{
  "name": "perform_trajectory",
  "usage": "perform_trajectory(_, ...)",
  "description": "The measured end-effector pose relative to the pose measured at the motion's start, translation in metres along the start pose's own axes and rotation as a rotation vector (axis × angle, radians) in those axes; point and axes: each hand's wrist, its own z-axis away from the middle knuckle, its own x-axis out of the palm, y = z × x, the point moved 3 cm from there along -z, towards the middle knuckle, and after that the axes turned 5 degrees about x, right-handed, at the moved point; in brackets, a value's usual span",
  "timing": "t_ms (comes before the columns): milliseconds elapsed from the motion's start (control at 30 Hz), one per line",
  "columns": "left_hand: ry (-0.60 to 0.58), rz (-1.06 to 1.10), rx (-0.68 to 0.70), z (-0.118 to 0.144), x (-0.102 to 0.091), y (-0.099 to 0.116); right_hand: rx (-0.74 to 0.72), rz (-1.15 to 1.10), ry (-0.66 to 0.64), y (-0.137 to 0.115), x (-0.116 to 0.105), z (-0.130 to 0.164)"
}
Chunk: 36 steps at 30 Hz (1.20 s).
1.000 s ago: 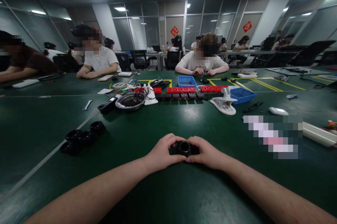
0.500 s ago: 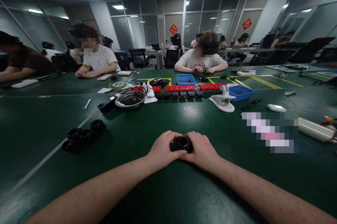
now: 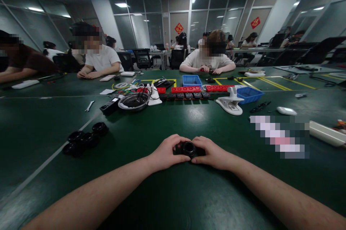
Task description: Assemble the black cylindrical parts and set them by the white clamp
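Note:
A black hollow round part stands on the green table in front of me, its open hole facing up. My left hand curls around its left side, with the thumb at the near edge and the fingers at the far edge. From the right, my right hand grips it likewise, thumb and fingers bent around it. The two hands nearly meet at the part. Off to the left lies a group of several similar black round parts, touched by neither hand.
Beyond my hands sit a metal bowl, a white clip stand, red socket strips and a blue tray. A wrench lies to the left. Across the table, a person works.
My right hand has shifted slightly right, and its thumb and fingers have parted a little around the black part. My left hand stays nearly in place.

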Motion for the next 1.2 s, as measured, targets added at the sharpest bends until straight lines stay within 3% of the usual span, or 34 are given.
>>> perform_trajectory(333, 0.013, -0.007, -0.001, 0.0, 0.001, -0.001, 0.001, -0.019, 0.002, 0.0, 0.0, -0.001)
perform_trajectory(533, 0.197, -0.091, -0.128, 0.002, 0.006, 0.0, 0.256, 0.15, 0.237, -0.004, 0.013, -0.003)
perform_trajectory(633, 0.246, -0.085, -0.151, 0.003, 0.007, 0.0, 0.303, 0.261, 0.292, -0.011, 0.017, -0.002)
perform_trajectory(733, 0.207, -0.063, -0.105, 0.003, 0.006, -0.001, 0.263, 0.278, 0.266, -0.015, 0.014, -0.001)
perform_trajectory(933, 0.066, -0.033, -0.03, 0.001, 0.0, 0.0, 0.042, 0.034, 0.092, -0.01, 0.004, 0.001)
perform_trajectory(1200, 0.037, -0.006, -0.023, 0.001, 0.0, -0.002, -0.021, -0.05, 0.03, -0.002, 0.001, -0.001)
